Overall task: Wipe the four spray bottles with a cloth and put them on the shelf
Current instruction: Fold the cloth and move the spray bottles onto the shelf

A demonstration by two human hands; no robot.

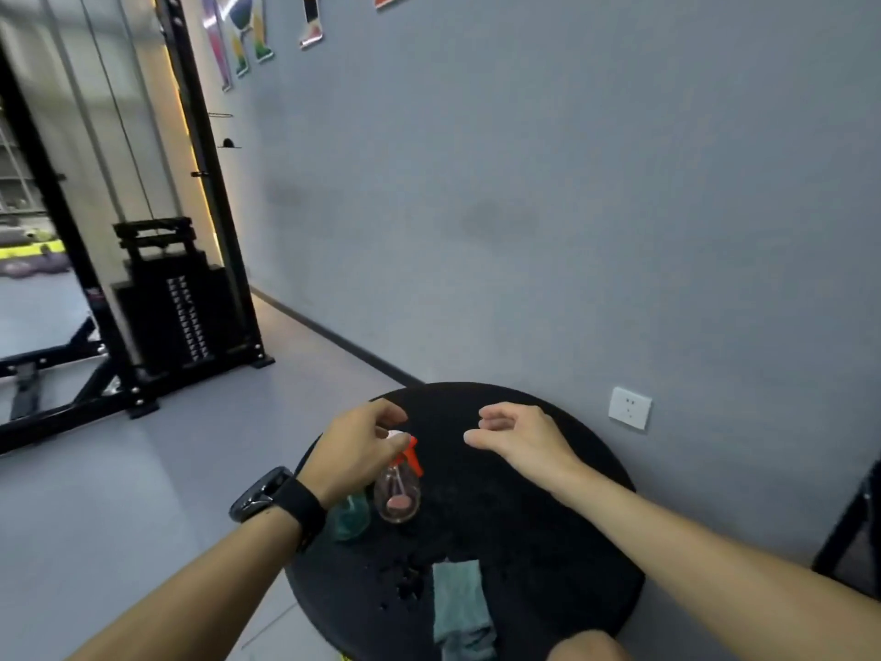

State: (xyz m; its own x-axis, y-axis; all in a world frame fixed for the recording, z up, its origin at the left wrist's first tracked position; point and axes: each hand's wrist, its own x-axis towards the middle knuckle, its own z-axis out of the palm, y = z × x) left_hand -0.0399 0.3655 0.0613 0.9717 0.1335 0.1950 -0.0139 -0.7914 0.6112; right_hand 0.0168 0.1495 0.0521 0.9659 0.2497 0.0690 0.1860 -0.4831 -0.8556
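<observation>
- Clear spray bottle (397,493) with red trigger head stands upright on the round black table (548,517), left of centre. Judged to be the next one up for wiping.
- Left hand (355,448) over the bottle's head, fingers curled around the top. Blur makes it unclear whether they grip it or only hover; cannot tell.
- Risk: a loose pinch on the trigger alone could tip the bottle or fire a squirt when lifted. Better to take it by the neck.
- Teal bottle (352,515) just beside the clear one, partly hidden under the left wrist and its watch (271,493). Risk: the wrist or the lifted bottle knocks it over; it sits near the table's left edge and could roll off.
- Only two bottles in view; where the other two are cannot be told.
- Right hand (517,434) hangs above the table's far side, fingers loosely curled, holding nothing.
- Cloth (460,608), grey-green, lies folded at the near edge, untouched, one end drooping over the rim. Risk: it slides off if brushed.
- No shelf in view; carrying means turning away from the wall (572,183).
</observation>
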